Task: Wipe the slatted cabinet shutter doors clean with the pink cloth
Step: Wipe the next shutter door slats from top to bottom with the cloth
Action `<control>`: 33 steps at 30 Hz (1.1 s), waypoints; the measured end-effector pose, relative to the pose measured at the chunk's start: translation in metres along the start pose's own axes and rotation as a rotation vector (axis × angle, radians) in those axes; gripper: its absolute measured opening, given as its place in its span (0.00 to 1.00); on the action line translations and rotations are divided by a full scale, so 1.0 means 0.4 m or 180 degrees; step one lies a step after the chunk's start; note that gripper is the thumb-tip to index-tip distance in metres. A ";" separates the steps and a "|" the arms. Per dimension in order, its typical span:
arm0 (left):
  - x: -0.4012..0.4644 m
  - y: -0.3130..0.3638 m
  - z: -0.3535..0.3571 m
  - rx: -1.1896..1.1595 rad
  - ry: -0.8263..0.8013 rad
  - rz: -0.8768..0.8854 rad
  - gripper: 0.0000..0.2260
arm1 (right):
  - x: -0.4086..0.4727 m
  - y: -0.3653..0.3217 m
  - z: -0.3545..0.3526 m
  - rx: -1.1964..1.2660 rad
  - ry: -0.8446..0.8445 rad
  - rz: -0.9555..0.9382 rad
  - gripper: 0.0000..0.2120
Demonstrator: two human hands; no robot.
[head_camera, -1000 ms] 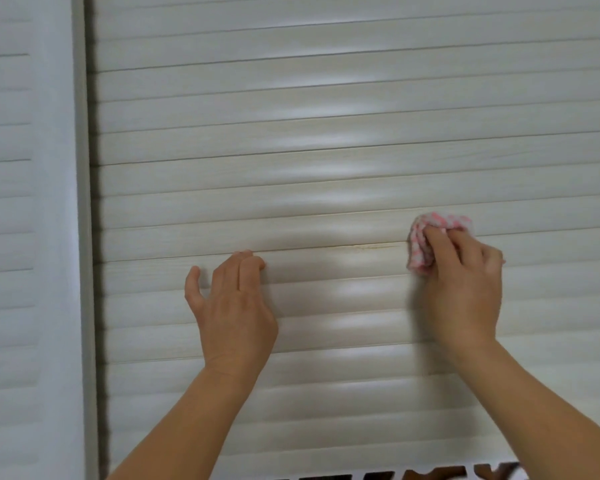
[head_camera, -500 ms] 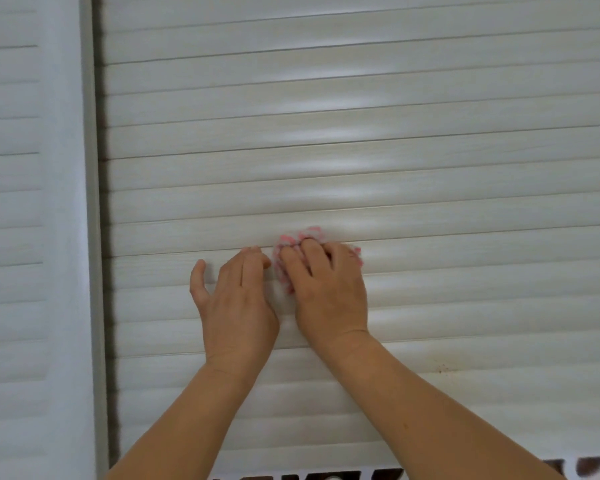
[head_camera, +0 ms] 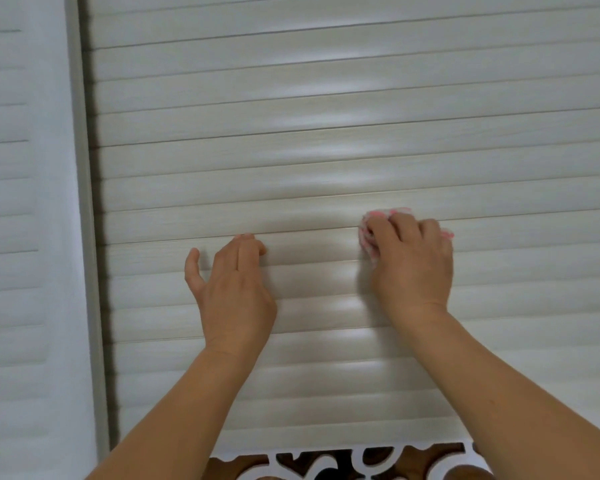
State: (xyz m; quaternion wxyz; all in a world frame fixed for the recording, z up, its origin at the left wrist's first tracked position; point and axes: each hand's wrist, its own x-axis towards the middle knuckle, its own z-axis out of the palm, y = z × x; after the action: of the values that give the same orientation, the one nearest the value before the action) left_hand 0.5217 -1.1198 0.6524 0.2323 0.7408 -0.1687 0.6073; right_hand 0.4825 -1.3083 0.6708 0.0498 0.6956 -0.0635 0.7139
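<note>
Pale slats fill nearly all we see: at the far left a white shutter, then a grey vertical frame, then the wide wood-grain shutter door that both of our arms reach up to. Our left hand lies flat against the door, its fingers straight and pressed together, tips at a slat edge, the thumb spread out to the left. It holds nothing. Well apart to the right, our right hand presses the cloth against the slats, fingers curled over the bunched pink-and-white fabric, which shows above and on both sides of the knuckles. Along the bottom edge, below the door, we see a white cut-out scroll panel over something dark.
</note>
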 end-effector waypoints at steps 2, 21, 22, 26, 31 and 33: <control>-0.001 0.004 0.000 0.0016 -0.0004 -0.0037 0.24 | 0.004 -0.063 0.008 -0.0088 -0.0168 -0.0125 0.15; -0.007 0.084 -0.022 0.0256 -0.0310 -0.0528 0.23 | 0.018 0.020 -0.061 0.0863 -0.1097 -0.0106 0.21; -0.010 0.093 -0.024 0.0261 -0.0343 -0.0565 0.23 | 0.027 0.020 -0.081 0.1177 -0.1271 -0.0183 0.18; -0.009 0.094 -0.037 0.0310 -0.0484 -0.0550 0.23 | 0.080 0.116 -0.136 0.2763 -0.1256 0.0958 0.13; -0.002 0.086 -0.041 0.0371 -0.0561 -0.0511 0.22 | 0.105 0.279 -0.108 0.2602 -0.0222 0.2473 0.02; -0.004 0.075 -0.041 0.0405 -0.0574 -0.0425 0.21 | 0.118 0.289 -0.089 0.2260 0.0058 0.2583 0.10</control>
State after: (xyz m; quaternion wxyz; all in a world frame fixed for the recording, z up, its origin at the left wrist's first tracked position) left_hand 0.4917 -1.1359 0.6577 0.2086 0.8152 -0.1003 0.5309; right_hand 0.4277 -1.4175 0.7146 -0.4676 0.5830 -0.0815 0.6593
